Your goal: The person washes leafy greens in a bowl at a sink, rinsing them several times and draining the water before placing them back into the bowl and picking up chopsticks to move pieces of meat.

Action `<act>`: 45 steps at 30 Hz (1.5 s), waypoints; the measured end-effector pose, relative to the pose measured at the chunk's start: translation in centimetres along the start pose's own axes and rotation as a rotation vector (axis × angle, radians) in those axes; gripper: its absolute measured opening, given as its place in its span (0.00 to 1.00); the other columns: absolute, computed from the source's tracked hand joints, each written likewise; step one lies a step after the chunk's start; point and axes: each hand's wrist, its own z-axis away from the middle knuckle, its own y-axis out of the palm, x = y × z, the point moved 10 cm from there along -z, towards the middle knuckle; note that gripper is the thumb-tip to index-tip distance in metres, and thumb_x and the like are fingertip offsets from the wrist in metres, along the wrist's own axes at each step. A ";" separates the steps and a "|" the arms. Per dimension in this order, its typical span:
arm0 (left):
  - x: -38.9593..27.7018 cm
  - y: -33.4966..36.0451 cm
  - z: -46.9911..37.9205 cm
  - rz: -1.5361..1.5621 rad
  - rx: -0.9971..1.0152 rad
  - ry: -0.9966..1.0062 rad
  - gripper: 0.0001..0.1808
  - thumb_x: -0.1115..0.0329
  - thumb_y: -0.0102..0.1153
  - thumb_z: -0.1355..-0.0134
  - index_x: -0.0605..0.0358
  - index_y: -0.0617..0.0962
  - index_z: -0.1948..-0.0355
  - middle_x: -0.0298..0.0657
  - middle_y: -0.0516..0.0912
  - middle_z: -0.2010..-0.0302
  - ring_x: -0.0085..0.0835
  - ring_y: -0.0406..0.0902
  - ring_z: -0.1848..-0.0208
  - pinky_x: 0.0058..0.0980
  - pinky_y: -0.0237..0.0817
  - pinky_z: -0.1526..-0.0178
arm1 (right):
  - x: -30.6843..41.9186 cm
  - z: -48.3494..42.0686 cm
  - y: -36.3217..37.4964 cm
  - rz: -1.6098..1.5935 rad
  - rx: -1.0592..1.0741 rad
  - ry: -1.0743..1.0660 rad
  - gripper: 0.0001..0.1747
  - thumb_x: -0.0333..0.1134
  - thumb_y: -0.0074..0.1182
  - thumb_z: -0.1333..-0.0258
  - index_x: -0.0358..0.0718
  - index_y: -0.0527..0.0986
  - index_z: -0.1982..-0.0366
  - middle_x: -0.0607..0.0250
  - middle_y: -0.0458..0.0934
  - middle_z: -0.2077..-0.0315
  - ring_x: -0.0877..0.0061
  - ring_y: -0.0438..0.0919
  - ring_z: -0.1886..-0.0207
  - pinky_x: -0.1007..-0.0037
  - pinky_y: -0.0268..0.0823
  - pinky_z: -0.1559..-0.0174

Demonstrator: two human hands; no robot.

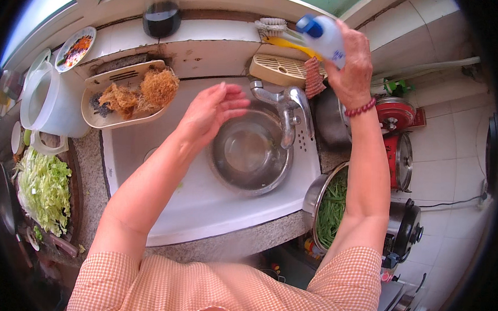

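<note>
My right hand (353,64) grips a white plastic bottle with a blue cap (327,37), tilted with its cap towards the left, above the sink's back right corner. My left hand (217,109) holds nothing; its palm and fingers reach over the sink, left of the chrome faucet (296,103). Below the faucet a round steel basin (251,155) rests in the white sink (197,219). Near the bottle lie a beige slotted soap tray (276,70), a pink mesh scrubber (314,79), a white-bristled brush (272,25) and a yellow handle (288,43).
On the left are a tray of fibrous scrubbers (124,124), a translucent plastic pitcher (69,108), and shredded cabbage (44,189) on a board beside a knife handle (62,245). A steel pot of green vegetables (329,207) stands right of the sink. A dark-liquid jar (161,21) stands behind.
</note>
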 end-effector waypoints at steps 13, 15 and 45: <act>0.7 3.1 0.1 0.209 -0.048 0.020 0.23 0.60 0.37 0.23 0.75 0.71 0.48 0.54 0.75 0.51 0.43 0.76 0.47 0.41 0.69 0.38 | 9.9 3.5 -1.4 0.302 0.202 -0.271 0.24 0.32 0.57 0.52 0.44 0.74 0.49 0.59 0.74 0.58 0.67 0.73 0.51 0.57 0.62 0.45; 1.4 3.0 0.0 0.214 -0.047 0.002 0.22 0.61 0.37 0.24 0.75 0.71 0.48 0.54 0.75 0.51 0.42 0.76 0.48 0.40 0.70 0.38 | 10.3 3.6 -1.3 0.321 0.205 -0.286 0.23 0.32 0.57 0.53 0.43 0.74 0.50 0.60 0.74 0.60 0.67 0.73 0.51 0.57 0.62 0.46; 0.8 -3.2 -0.5 -0.240 -0.105 -0.019 0.25 0.58 0.40 0.24 0.74 0.70 0.43 0.53 0.75 0.45 0.39 0.75 0.41 0.34 0.67 0.38 | -25.2 5.3 5.9 -0.278 -0.380 0.937 0.29 0.34 0.77 0.64 0.32 0.79 0.58 0.56 0.84 0.60 0.69 0.82 0.58 0.67 0.72 0.51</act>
